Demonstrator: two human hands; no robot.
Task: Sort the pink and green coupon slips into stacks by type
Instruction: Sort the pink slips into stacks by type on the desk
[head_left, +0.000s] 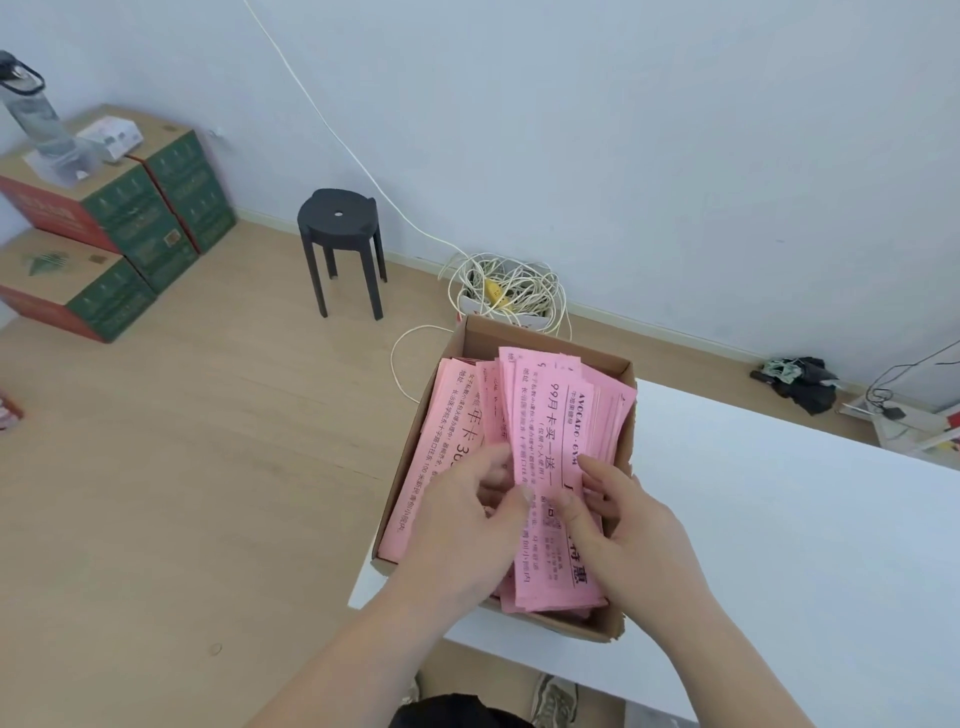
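Both hands are on one bundle of pink coupon slips, held tilted above the open cardboard box. The left hand pinches its near left edge, thumb on the printed face and fingers curled behind. The right hand grips the right side, thumb flat on the top slip and fingers wrapped round the edge. Both forearms reach in from the near side.

The top slip reads "AVOCADO·GYM" and "99月卡买一送一". A second pink stack lies in the box's left half, showing "年卡"; its smaller print is too fine to read.

The box sits at the left edge of the white table, with bare tabletop stretching away to the right. On the floor beyond are a black stool, a coil of pale cable and stacked cartons far left.
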